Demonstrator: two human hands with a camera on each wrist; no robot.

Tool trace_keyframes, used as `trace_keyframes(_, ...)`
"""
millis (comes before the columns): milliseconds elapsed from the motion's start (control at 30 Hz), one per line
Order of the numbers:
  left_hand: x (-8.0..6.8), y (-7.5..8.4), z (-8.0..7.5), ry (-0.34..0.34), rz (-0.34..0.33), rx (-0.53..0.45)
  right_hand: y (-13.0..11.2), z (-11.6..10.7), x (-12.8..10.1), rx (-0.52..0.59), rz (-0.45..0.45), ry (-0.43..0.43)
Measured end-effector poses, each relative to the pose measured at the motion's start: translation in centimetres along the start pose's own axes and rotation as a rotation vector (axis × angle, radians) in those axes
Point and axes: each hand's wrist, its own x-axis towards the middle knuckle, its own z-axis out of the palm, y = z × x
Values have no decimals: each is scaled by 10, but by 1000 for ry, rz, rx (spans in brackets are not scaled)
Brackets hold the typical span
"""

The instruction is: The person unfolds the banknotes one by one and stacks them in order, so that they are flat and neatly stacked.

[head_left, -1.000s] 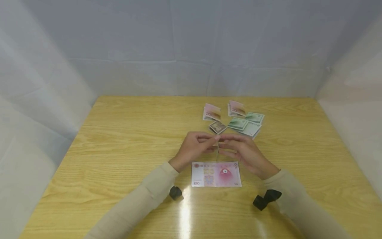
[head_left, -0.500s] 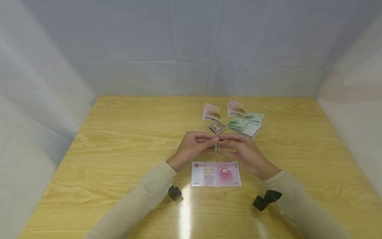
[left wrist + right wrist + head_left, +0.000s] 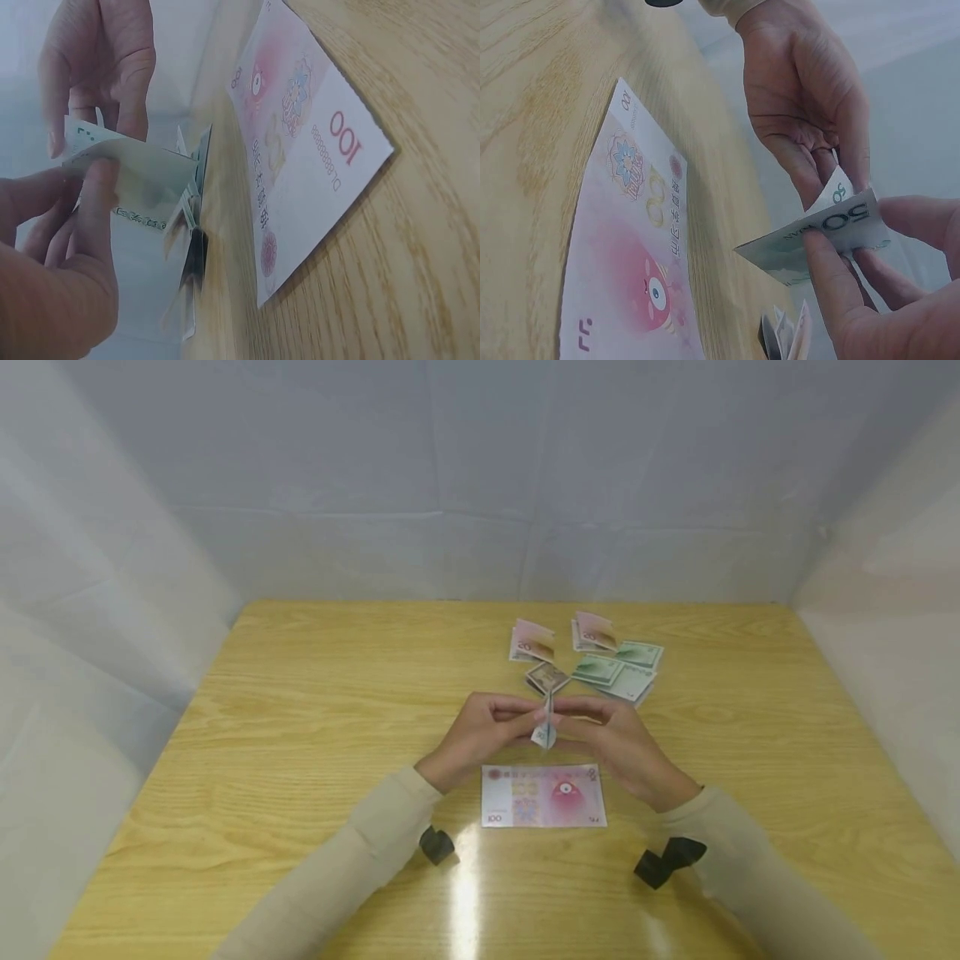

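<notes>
The folded green 50 note (image 3: 545, 727) has tipped up since a moment ago, and I see my left hand (image 3: 480, 731) and right hand (image 3: 618, 739) both pinching it above the pink 100 note (image 3: 543, 796), where a loose pinch could let it drop.

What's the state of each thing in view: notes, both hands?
50 note: folded, held off the table between both hands.
left hand: fingers pinch the 50 note.
right hand: thumb and fingers pinch the 50 note.
100 note: unfolded, flat on the table, untouched.
folded notes: loose cluster on the table beyond the hands, creased and partly sprung open.
</notes>
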Motion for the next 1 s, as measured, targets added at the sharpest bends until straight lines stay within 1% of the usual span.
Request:
trace_keyframes(167, -1, 0, 1, 17, -13, 41, 0, -1, 1, -21, 10, 16)
trace_keyframes(333, -5, 1, 1, 40, -9, 57, 0, -2, 0, -28, 23, 27)
trace_keyframes(600, -9, 1, -2, 92, -3, 106, 2, -9, -2, -9, 35, 27)
trace_keyframes(833, -13, -2, -8, 111, 4, 151, 3, -18, -7, -57, 46, 78)
trace_keyframes(1000, -15, -3, -12, 122, 1, 185, 3, -22, -9, -96, 63, 90)
